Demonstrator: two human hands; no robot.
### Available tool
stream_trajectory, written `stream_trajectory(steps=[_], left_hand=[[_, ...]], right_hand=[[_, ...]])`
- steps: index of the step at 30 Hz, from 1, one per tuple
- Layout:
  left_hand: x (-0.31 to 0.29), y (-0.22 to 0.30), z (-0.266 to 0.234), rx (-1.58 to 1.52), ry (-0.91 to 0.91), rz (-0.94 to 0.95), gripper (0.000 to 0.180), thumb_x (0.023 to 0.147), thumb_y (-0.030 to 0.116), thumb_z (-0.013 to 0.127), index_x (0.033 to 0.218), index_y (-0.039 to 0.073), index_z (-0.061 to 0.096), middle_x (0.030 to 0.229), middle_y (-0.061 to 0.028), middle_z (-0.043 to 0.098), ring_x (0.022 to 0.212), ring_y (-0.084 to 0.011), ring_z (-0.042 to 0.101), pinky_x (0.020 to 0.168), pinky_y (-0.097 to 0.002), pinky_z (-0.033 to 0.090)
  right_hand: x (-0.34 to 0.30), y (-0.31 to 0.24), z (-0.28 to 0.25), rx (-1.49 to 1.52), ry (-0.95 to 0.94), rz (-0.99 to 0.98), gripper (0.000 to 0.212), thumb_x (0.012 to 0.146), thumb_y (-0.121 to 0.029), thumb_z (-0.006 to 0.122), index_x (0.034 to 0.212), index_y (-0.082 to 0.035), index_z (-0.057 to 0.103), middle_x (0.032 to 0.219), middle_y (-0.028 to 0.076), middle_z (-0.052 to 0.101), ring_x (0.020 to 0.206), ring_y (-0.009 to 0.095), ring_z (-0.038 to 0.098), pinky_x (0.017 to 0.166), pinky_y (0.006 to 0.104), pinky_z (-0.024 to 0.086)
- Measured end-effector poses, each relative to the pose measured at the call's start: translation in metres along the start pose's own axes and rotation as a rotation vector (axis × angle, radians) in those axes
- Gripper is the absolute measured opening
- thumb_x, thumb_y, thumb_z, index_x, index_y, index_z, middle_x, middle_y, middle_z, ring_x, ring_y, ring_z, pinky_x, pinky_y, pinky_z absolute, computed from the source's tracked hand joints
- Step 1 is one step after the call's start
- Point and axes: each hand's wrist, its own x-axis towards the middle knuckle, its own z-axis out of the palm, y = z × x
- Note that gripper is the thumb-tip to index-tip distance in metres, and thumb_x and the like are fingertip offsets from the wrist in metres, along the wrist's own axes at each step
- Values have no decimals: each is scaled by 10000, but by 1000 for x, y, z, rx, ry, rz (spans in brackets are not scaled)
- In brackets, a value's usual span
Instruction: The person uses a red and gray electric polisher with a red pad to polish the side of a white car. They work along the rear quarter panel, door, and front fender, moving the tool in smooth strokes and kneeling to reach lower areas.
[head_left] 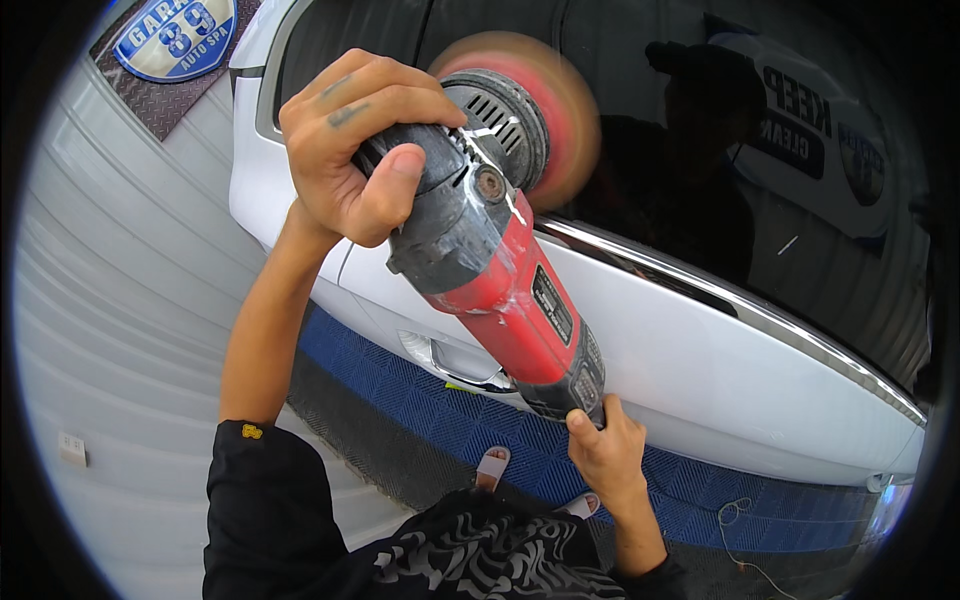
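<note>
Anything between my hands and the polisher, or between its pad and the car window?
Nothing visible. The left hand grips the head of the polisher and the right hand its rear end. The blurred pad is at the dark window; its working face is hidden.

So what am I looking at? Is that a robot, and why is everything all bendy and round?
Not a robot! Those are a person's two bare hands. The camera sits on the person's head and looks down through a very wide lens, so straight things look bent. The left hand grips the front of a red and black power polisher, and the right hand holds its back end. The round polishing pad looks blurry, as if it's spinning, at the dark side window of a white car. That window is shiny, so you can see a person's reflection in it. Lower down are blue floor tiles and sandals.
</note>
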Motion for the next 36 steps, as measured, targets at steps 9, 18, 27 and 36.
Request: stream_trajectory(steps=[9,18,27,36], left_hand=[[-2,13,8,38,-94,-4,476,850,398,532,886,-19,759,831,-172,719,761,-285,665,690,-375,522],[-1,10,9,18,-24,32,292,704,292,631,797,55,775,777,-90,742,698,-240,672,646,-337,555],[-7,0,1,28,-43,-9,325,754,290,615,832,20,777,806,-126,748,724,-252,666,675,-353,541],[-26,-24,-24,0,-26,-150,342,780,288,598,848,4,776,829,-153,741,774,-269,679,716,-360,534]], right_hand=[[-17,13,8,2,11,13,771,909,-185,789,1504,-547,458,871,61,592,648,238,654,460,379,496],[-19,14,13,30,21,7,923,851,-109,807,1543,-565,400,864,63,579,638,242,649,459,380,500],[-3,11,2,38,-67,18,760,883,-100,761,1455,-551,545,844,60,554,659,234,649,469,372,501],[23,-14,6,-36,-144,48,744,883,-101,737,1442,-564,574,792,63,483,615,236,601,466,374,472]])
